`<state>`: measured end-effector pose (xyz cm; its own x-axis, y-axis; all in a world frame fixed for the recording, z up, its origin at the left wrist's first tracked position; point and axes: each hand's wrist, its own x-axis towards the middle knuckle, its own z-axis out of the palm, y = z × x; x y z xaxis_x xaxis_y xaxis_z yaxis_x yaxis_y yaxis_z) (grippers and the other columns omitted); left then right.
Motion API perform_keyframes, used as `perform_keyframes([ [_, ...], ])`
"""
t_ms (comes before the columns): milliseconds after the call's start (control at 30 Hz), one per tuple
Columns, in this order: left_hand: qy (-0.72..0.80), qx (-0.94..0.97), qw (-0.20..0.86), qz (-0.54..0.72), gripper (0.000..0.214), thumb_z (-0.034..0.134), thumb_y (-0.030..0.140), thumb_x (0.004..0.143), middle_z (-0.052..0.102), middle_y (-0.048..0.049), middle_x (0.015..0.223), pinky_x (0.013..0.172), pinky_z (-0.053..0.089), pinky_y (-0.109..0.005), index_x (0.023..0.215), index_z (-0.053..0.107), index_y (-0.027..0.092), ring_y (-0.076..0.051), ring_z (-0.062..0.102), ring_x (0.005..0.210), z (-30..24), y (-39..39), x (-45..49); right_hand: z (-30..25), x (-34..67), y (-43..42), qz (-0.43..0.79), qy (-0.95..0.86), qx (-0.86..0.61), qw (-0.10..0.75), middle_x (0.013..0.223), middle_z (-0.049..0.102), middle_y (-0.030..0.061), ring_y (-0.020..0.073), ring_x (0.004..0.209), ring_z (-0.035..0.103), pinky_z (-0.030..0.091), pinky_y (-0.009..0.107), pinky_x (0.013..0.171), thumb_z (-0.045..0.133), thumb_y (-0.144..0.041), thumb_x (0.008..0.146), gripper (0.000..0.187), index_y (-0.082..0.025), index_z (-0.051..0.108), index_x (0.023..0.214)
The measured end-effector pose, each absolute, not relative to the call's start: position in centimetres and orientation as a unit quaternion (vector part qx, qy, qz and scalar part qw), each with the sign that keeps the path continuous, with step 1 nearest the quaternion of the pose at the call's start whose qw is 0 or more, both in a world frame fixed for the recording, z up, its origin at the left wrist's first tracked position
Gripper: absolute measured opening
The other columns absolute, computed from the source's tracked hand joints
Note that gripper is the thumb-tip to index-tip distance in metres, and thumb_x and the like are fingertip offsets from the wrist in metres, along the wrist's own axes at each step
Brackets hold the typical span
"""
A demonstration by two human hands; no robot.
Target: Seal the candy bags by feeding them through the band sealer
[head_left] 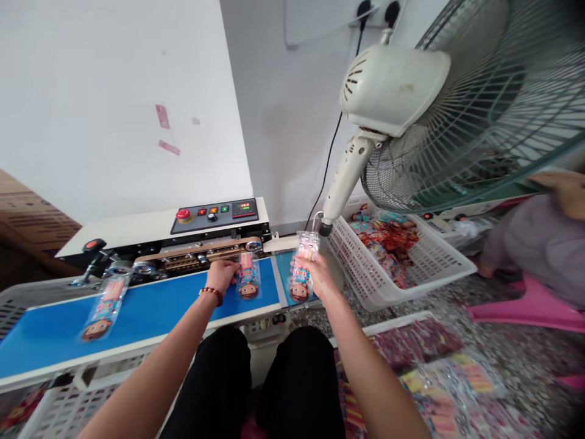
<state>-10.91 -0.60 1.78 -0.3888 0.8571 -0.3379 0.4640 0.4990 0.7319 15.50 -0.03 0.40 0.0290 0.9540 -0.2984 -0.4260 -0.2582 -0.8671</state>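
My left hand [223,274], a bead bracelet on its wrist, rests fingers-closed on the top of a clear cartoon-printed packet [248,277] that lies on the blue conveyor belt [159,308], right at the sealing machine's [201,235] intake. My right hand [315,274] grips another such packet [304,268], held upright over the belt's right end. A third packet [104,308] lies farther left on the belt, past the sealer.
A white basket [439,262] of bright packets stands at the right, under a large pedestal fan [457,97]. More packets fill a tray [429,372] by my knees. Another person's sleeve [539,244] and pink stool [530,305] are far right. White crates [18,302] sit left.
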Motion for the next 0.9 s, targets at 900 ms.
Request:
perform_keyframes([
  [900, 0.704, 0.48, 0.409, 0.326, 0.016, 0.06, 0.016, 0.083, 0.056, 0.0029, 0.055, 0.049, 0.038, -0.023, 0.067, 0.063, 0.016, -0.01, 0.049, 0.041, 2.0, 0.3, -3.0, -0.6, 15.8, 0.5, 0.605, -0.295, -0.484, 0.56, 0.072, 0.071, -0.0015, 0.0222, 0.071, 0.074, 0.059, 0.03, 0.06, 0.092, -0.036, 0.051, 0.046, -0.021, 0.066, 0.086],
])
